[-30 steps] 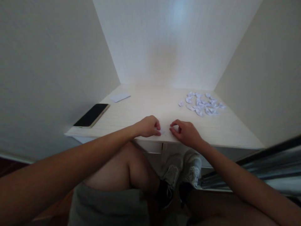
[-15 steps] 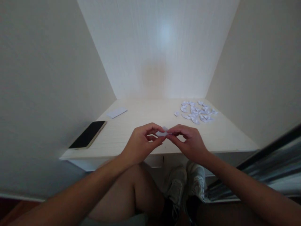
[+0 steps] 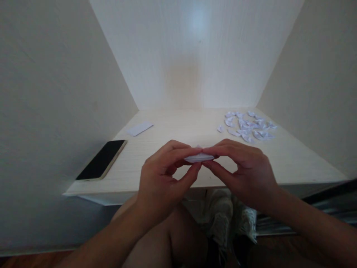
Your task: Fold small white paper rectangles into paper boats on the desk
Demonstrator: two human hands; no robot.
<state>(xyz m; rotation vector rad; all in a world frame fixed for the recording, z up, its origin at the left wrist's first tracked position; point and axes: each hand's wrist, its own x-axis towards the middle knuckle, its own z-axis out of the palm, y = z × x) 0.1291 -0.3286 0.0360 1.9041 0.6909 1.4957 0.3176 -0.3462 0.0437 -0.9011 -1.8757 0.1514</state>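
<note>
Left hand [image 3: 163, 176] and right hand [image 3: 249, 175] both pinch one small, folded white paper piece [image 3: 200, 159], thumbs below, index fingers above; grip closed on it from both sides, fingertips nearly meeting at mid-length. Change: a second ago the hands were apart at the front edge; now they share the piece, so the work is two-handed, likely creasing or shaping (judgement). Piece sits between the two grips, long layered edge toward the wearer; clearance over the pale wood-grain surface [image 3: 170, 124] hard to tell. Further out: loose cluster of small folded white paper pieces [image 3: 244, 134] far right, single white paper scrap [image 3: 220, 128] just left of it; flat white paper rectangle [image 3: 140, 128] and black-screened, gold-edged device [image 3: 102, 160] at left.
</note>
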